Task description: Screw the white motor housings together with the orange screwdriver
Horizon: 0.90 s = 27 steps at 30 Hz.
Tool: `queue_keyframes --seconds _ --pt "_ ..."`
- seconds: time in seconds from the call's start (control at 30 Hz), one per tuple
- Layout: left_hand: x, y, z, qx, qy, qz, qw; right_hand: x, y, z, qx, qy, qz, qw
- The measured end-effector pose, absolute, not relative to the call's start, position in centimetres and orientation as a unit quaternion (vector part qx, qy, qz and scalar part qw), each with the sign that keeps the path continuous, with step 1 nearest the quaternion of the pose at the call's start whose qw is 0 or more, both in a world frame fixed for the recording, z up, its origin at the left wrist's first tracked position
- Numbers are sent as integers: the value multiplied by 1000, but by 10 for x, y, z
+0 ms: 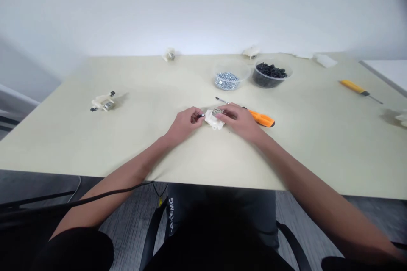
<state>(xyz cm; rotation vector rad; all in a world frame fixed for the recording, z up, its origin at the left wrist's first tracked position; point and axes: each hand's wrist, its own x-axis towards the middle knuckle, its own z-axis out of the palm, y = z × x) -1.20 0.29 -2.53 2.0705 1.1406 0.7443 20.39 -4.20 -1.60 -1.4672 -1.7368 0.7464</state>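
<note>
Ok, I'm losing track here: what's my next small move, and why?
Probably press the small dark-tipped piece in your left hand into the white part: its tip sits right beside it, and your right hand holds the part.

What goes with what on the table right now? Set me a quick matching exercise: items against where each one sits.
Items:
1. orange screwdriver
2. white housing
3. yellow screwdriver
4. bowl of black parts

Places:
A. far side, beside the bowl of silver parts
B. far right, by itself
C. between the left hand and right hand
D. just past the right hand

Pairs: 1-D, 2-C, 3-B, 4-A
</note>
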Motion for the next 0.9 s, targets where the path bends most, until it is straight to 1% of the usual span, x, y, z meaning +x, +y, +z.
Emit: queue_keyframes --seconds 0.1,0.23,0.4,0.47,0.53,0.6,0.63,0.7,0.77,0.83,0.9 --pt "-12 4 -26 788 434 287 328 203 -44 -13 -566 -680 277 374" --pt "-13 4 -27 787 430 289 335 199 -47 -1 -579 -710 214 340" --pt "-13 3 -27 786 427 291 339 214 -53 13 -610 -715 105 325" --pt "-14 3 -26 789 421 293 338 230 -59 13 -641 -712 56 283" --pt "-14 2 -26 794 415 292 336 249 -68 8 -679 -700 27 221" --pt "-14 1 -26 798 411 290 333 265 -76 1 -708 -685 49 166" --pt "-14 1 -26 800 410 289 330 271 -79 -2 -712 -681 65 159" --pt "-15 1 -27 803 408 288 325 280 -84 -7 -708 -680 79 176" --pt "-15 1 -28 804 405 290 325 283 -85 -6 -709 -660 81 233" --pt "-15 1 -29 801 403 296 329 283 -81 3 -714 -607 90 336" --pt "-15 2 -30 796 401 303 336 282 -74 20 -678 -537 114 488"
